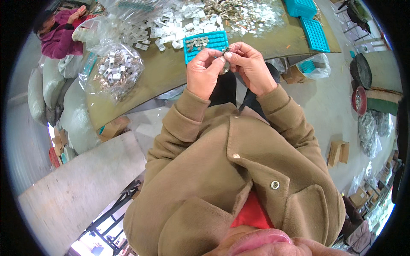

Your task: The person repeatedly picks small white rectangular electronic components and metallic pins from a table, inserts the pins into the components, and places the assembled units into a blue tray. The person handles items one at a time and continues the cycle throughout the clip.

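My left hand (202, 75) and my right hand (253, 71) meet at the table's near edge, thumbs and fingertips pinched together. Between them is a small round metal part (225, 68), partly covered by the fingers; its exact kind is too small to make out. Just beyond my left hand lies a blue plastic tray (219, 39) with rows of pockets. Several small silvery metal pieces (197, 43) sit in its left part.
White plastic pieces (188, 26) and metal parts (239, 15) heap across the table (158, 77). A clear bag (117, 70) of white pieces stands left. More blue trays (314, 35) lie at right. A person in purple (60, 36) sits far left. A bench (81, 183) stands at lower left.
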Motion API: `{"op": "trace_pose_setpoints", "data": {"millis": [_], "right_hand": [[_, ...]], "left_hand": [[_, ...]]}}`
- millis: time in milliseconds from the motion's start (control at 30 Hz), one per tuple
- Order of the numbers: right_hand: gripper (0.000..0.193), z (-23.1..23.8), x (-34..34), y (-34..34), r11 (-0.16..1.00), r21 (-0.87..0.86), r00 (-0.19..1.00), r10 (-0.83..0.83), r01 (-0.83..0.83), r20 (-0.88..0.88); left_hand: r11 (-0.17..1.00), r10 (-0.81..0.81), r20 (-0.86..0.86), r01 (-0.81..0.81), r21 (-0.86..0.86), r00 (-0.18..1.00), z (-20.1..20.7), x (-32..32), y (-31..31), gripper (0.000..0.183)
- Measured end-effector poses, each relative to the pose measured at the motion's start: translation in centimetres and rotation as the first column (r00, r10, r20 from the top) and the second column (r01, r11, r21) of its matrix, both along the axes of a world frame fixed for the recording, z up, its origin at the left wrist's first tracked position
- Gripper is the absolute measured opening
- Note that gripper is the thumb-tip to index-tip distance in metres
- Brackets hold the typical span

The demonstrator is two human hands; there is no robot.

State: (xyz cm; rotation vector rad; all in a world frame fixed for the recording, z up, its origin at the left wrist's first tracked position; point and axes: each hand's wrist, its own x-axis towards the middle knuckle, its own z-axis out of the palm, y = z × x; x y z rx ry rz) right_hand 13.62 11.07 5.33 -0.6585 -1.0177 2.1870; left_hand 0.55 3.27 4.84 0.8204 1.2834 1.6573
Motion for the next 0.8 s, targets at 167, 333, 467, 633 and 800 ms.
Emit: {"op": "trace_pose_setpoints", "data": {"millis": [167, 333, 467, 633, 800], "right_hand": [[0.007, 0.4, 0.1, -0.7, 0.999, -0.038, 1.000, -0.007, 0.006, -0.024], [0.003, -0.9, -0.6, -1.3, 0.996, -0.058, 0.997, 0.072, -0.072, -0.001], [0.006, -1.9, -1.1, -1.3, 0.995, 0.010, 0.995, 0.096, -0.096, -0.033], [0.008, -2.3, -1.6, -1.5, 0.988, 0.109, 0.992, 0.100, -0.108, 0.079], [0.006, -2.7, -1.8, -1.1, 0.986, 0.123, 0.981, 0.091, -0.113, 0.171]], "left_hand": [[0.982, -0.135, -0.035, 0.129, -0.140, 0.990, 0.0, -1.5, -2.3, 0.005], [0.968, -0.092, -0.357, -0.001, -0.252, 0.930, -0.6, -6.9, -2.8, 0.014], [0.868, 0.132, -0.686, -0.418, -0.268, 0.715, -1.9, -12.5, 0.3, 0.021], [0.736, 0.036, -0.634, -0.450, -0.506, 0.772, -3.5, -14.3, 3.5, 0.030], [0.713, 0.020, -0.566, -0.409, -0.570, 0.824, -3.4, -14.3, 2.4, 0.028]]}}
